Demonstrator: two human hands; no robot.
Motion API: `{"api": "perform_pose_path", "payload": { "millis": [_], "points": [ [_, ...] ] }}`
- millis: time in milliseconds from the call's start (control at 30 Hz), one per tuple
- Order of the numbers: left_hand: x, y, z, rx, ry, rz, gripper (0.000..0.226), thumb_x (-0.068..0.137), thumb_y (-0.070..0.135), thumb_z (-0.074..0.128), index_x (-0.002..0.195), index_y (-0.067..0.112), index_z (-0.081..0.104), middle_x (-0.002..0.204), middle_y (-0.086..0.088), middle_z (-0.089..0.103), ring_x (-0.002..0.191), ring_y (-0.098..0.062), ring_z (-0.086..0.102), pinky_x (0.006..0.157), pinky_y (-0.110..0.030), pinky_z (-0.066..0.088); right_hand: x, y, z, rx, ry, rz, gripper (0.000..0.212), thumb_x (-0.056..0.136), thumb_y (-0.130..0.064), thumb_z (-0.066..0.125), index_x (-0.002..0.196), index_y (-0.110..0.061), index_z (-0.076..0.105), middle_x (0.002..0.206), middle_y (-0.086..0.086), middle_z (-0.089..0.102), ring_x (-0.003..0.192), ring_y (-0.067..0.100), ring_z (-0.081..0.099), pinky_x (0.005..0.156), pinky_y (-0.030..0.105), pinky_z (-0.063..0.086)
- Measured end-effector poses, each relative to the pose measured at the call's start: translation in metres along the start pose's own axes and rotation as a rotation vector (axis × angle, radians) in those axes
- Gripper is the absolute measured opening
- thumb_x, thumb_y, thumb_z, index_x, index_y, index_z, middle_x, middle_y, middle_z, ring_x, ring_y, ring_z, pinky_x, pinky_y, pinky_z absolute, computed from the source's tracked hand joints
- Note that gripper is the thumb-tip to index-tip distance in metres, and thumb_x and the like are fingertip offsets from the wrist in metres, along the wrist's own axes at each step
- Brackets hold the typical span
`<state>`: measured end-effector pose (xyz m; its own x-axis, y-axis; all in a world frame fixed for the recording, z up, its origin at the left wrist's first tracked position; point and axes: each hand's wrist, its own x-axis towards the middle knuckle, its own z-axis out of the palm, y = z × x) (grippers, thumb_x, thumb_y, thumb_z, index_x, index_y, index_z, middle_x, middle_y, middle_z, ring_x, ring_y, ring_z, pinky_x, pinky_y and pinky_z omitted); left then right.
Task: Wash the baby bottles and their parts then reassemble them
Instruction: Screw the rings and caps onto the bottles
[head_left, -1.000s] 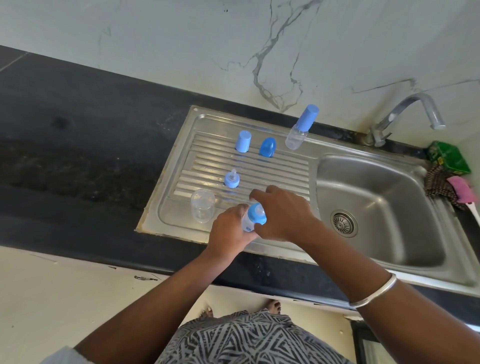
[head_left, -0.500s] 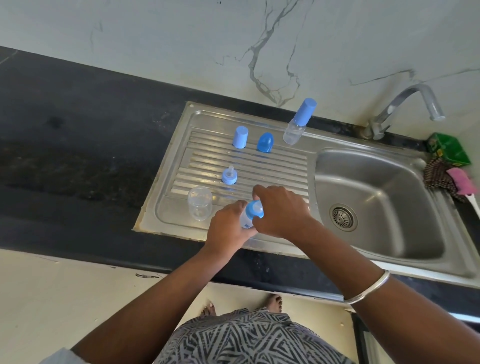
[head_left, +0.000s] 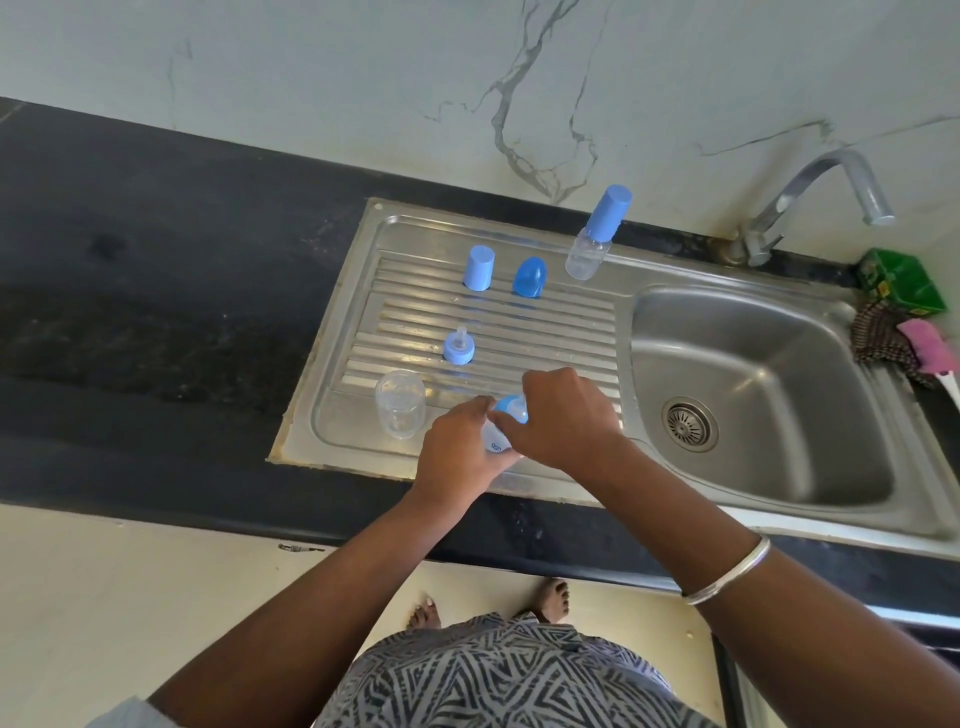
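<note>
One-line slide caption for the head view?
Both hands twist a blue collar onto a bottle above the draining board.

Home kitchen, plainly: stainless sink (head_left: 769, 395) with ribbed drainboard (head_left: 493, 332) set into a dark stone counter (head_left: 156, 291), curved tap (head_left: 826, 192) behind the basin. Veined marble-look wall (head_left: 467, 78) above, scrub pads and a pink brush (head_left: 930, 348) tucked at the sink's corner. Bare feet (head_left: 550, 600) on a pale floor below.

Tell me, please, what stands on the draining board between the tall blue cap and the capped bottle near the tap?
In the head view, a rounded blue cap stands between the tall blue cap and the capped bottle.
</note>
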<state>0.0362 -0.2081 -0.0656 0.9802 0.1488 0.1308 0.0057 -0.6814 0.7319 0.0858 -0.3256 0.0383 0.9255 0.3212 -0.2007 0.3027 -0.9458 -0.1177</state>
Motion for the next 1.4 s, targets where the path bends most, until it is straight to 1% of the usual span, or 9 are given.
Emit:
{"api": "perform_pose_path", "payload": {
  "millis": [133,400,533,700,800,900,1000,1200,1400],
  "points": [
    [0.0,0.001,0.001,-0.006,0.005,-0.035,0.046,0.069,0.043,0.086,0.104,0.019,0.068,0.091,0.008,0.072,0.083,-0.008,0.065,0.074,-0.016,0.047,0.004,0.002,0.007,0.002,-0.025,-0.121,0.04,0.08,-0.047,0.067,0.105,-0.019,0.053,0.093,0.0,0.059,0.077,0.019,0.056,0.062,0.03,0.047],
    [-0.004,0.01,0.005,-0.035,0.029,-0.136,0.046,0.066,0.04,0.089,0.103,0.021,0.069,0.091,0.009,0.073,0.085,-0.008,0.066,0.079,-0.023,0.054,0.013,0.013,0.005,-0.009,-0.049,-0.186,0.035,0.086,-0.05,0.063,0.093,-0.018,0.051,0.085,-0.001,0.056,0.076,0.019,0.056,0.06,0.028,0.042],
    [-0.005,0.017,0.001,-0.093,0.02,-0.196,0.047,0.066,0.032,0.089,0.108,0.021,0.072,0.097,0.009,0.074,0.09,-0.006,0.067,0.079,-0.009,0.045,0.019,0.016,0.009,0.031,-0.057,-0.228,0.041,0.088,-0.058,0.059,0.094,-0.019,0.048,0.079,-0.003,0.05,0.074,0.017,0.054,0.059,0.027,0.041],
    [-0.006,0.021,-0.001,-0.204,-0.005,-0.267,0.042,0.06,0.041,0.083,0.099,0.035,0.067,0.09,0.014,0.073,0.085,-0.005,0.068,0.081,-0.029,0.055,0.029,0.032,0.01,0.176,-0.12,-0.255,0.054,0.082,-0.075,0.049,0.086,-0.021,0.052,0.076,-0.005,0.058,0.07,0.016,0.058,0.059,0.03,0.044],
    [-0.009,0.023,0.002,-0.2,0.028,-0.289,0.049,0.065,0.032,0.087,0.108,0.031,0.065,0.102,0.017,0.071,0.097,0.001,0.065,0.089,-0.027,0.053,0.05,0.046,0.005,0.435,-0.06,-0.138,0.069,0.075,-0.088,0.033,0.085,-0.027,0.062,0.062,-0.008,0.062,0.07,0.014,0.063,0.067,0.032,0.051],
    [-0.012,0.026,0.008,-0.19,0.051,-0.33,0.054,0.065,0.036,0.083,0.116,0.03,0.064,0.108,0.015,0.07,0.102,-0.001,0.064,0.092,-0.031,0.054,0.093,0.062,0.006,0.425,0.101,-0.091,0.047,0.091,-0.064,0.048,0.112,-0.026,0.064,0.093,0.001,0.068,0.094,0.025,0.065,0.08,0.037,0.05],
    [-0.013,0.029,0.011,-0.191,0.073,-0.368,0.055,0.066,0.035,0.084,0.117,0.031,0.064,0.109,0.016,0.069,0.103,-0.001,0.064,0.092,-0.032,0.053,0.14,0.069,0.003,0.222,0.169,-0.133,0.05,0.091,-0.041,0.062,0.133,-0.015,0.051,0.122,0.017,0.053,0.11,0.038,0.054,0.085,0.043,0.047],
    [-0.015,0.034,0.012,-0.178,0.091,-0.394,0.052,0.068,0.034,0.084,0.117,0.031,0.063,0.109,0.017,0.069,0.103,-0.002,0.063,0.092,-0.031,0.053,0.201,0.061,-0.001,0.02,0.034,-0.109,0.056,0.093,-0.029,0.059,0.142,-0.018,0.033,0.132,0.023,0.041,0.119,0.043,0.047,0.09,0.049,0.045],
    [-0.015,0.035,0.013,-0.171,0.098,-0.431,0.052,0.068,0.036,0.083,0.115,0.031,0.063,0.107,0.018,0.068,0.102,-0.003,0.064,0.089,-0.029,0.053,0.226,0.066,0.01,-0.044,-0.017,-0.118,0.047,0.092,-0.013,0.054,0.136,-0.02,0.04,0.133,0.017,0.042,0.121,0.04,0.048,0.09,0.046,0.044]
  ]
}}
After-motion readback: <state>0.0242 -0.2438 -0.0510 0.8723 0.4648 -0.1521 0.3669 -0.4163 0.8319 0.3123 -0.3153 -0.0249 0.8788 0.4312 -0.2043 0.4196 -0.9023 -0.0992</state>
